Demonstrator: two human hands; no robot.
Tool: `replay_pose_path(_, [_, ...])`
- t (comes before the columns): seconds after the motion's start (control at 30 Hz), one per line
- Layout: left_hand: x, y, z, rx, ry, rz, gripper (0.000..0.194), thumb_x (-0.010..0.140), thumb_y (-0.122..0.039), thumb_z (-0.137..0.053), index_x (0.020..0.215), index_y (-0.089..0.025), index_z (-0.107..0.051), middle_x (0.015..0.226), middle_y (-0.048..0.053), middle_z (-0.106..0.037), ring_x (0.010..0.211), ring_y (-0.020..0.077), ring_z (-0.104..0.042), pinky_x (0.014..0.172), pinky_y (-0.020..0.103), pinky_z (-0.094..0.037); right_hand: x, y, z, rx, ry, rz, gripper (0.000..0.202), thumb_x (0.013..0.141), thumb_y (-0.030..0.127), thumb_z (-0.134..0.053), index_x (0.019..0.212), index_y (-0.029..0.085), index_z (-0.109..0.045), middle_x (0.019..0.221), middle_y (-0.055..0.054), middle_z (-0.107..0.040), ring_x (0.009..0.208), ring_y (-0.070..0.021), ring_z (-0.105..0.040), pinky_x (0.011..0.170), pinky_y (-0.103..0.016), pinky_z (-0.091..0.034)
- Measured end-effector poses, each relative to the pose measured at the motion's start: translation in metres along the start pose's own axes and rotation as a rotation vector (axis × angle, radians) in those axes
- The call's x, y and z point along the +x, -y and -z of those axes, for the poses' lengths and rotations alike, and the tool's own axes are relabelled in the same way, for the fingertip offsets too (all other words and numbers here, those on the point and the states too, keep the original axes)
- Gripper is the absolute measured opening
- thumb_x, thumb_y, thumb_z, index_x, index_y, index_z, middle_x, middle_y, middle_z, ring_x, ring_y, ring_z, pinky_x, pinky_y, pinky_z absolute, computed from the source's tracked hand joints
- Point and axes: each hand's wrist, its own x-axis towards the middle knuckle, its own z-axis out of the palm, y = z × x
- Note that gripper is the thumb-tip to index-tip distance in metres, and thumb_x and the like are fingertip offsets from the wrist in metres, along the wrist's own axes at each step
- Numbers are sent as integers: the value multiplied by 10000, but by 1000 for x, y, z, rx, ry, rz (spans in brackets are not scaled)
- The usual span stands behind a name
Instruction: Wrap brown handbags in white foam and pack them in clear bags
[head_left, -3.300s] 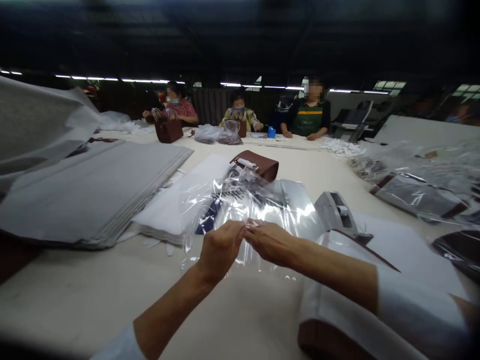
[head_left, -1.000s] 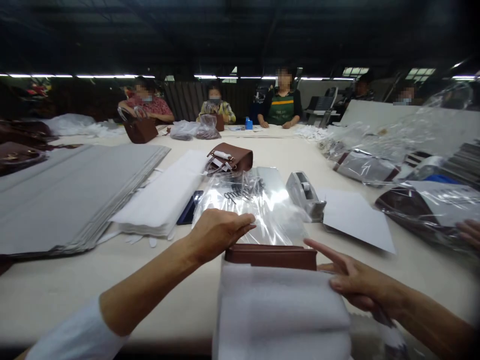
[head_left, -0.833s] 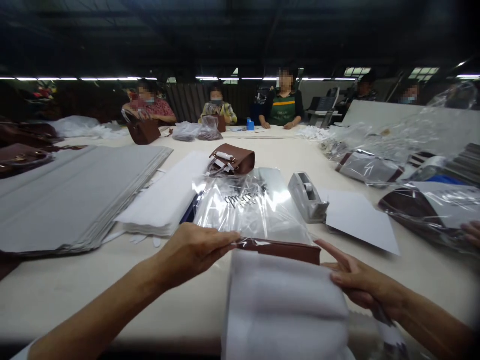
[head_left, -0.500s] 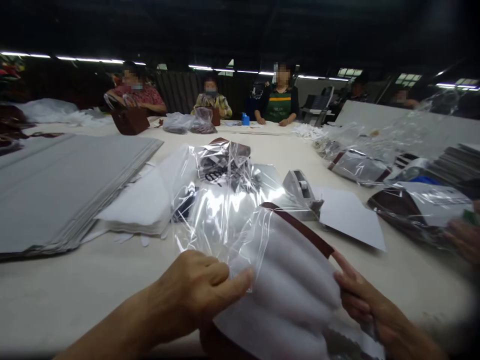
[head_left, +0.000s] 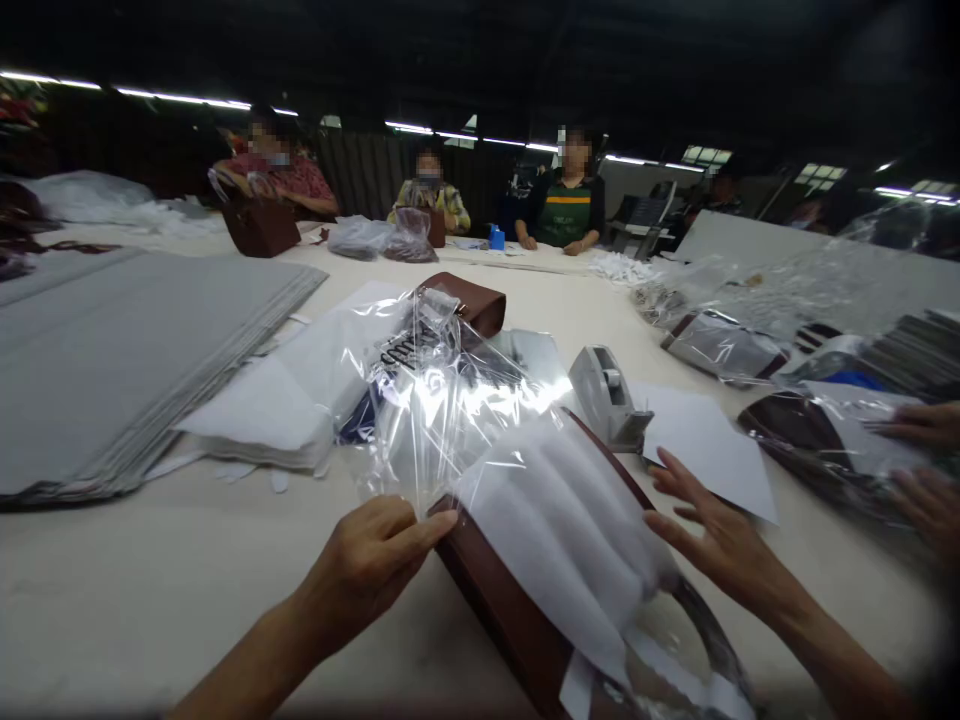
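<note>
A brown handbag (head_left: 502, 600) lies tilted on the table in front of me, a white padded-looking sheet (head_left: 562, 510) over its side. Its far end is inside a clear plastic bag (head_left: 427, 430), which spreads away from me. The handbag's curved handle (head_left: 709, 620) points toward me on the right. With thumb and fingers, my left hand (head_left: 375, 560) pinches the plastic bag's edge at the handbag's left far corner. My right hand (head_left: 705, 530) has its fingers spread beside the handbag's right edge; I cannot tell whether the fingertips touch it.
Beyond lie another brown bag (head_left: 476, 295) and a tape dispenser (head_left: 606, 395). Stacked grey sheets (head_left: 150, 350) and white sheets (head_left: 262, 400) are left. On the right, a co-worker's hands (head_left: 926, 480) touch a wrapped bag (head_left: 795, 435). Several people sit or stand across the table.
The handbag has gone further into the plastic bag, and its brown left side now shows. My right hand has let go of its edge and opened. My left hand has shifted slightly left.
</note>
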Motion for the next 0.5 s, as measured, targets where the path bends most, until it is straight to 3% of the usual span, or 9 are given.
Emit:
replay_pose_path(0.1, [3,0,-2,-42,-39,50,354,859,-102,-463,1193,-209,-507,643,-16,-427,597,93,-414,548,209,-369,32,39,-4,-225,-54,384,875,752,574,-535,1427,242,-88,1436,-79,-250,1286,-294,-288,1027,-462,-321])
replay_pose_path(0.2, [11,-2,-3,-35,-124,94,345,851,-85,-467,1176,-191,-516,645,-14,-423,589,94,-411,541,207,-367,63,82,-23,-342,-44,632,905,756,556,-545,1431,191,-63,1458,-105,-175,1320,-283,-207,1044,-448,-298])
replay_pose_path(0.27, [19,-4,-5,-11,-179,101,336,843,-81,-478,1160,-184,-523,638,-16,-420,580,95,-407,534,208,-362,83,102,-34,-399,-66,693,834,781,510,-538,1425,167,-133,1441,-125,-221,1308,-286,-236,1024,-443,-328])
replay_pose_path(0.33, [24,-3,-9,39,-210,88,342,829,-87,-507,1157,-185,-518,643,-13,-447,590,105,-421,548,219,-370,104,108,-42,-439,-98,682,587,842,403,-483,1366,190,-325,1356,-110,-391,1235,-284,-365,962,-443,-393])
replay_pose_path(0.4, [23,-2,-15,122,-238,98,375,809,-103,-549,1171,-183,-496,664,-6,-493,617,120,-444,580,242,-386,125,102,-45,-442,-114,647,358,881,302,-414,1205,208,-533,1182,-84,-564,1091,-274,-509,882,-433,-446])
replay_pose_path(0.5, [9,0,-26,235,-311,238,420,800,-136,-576,1202,-162,-457,659,-11,-499,628,133,-454,630,274,-402,153,83,-44,-385,-100,627,284,886,269,-402,1033,199,-634,1003,-59,-655,925,-231,-603,822,-367,-478])
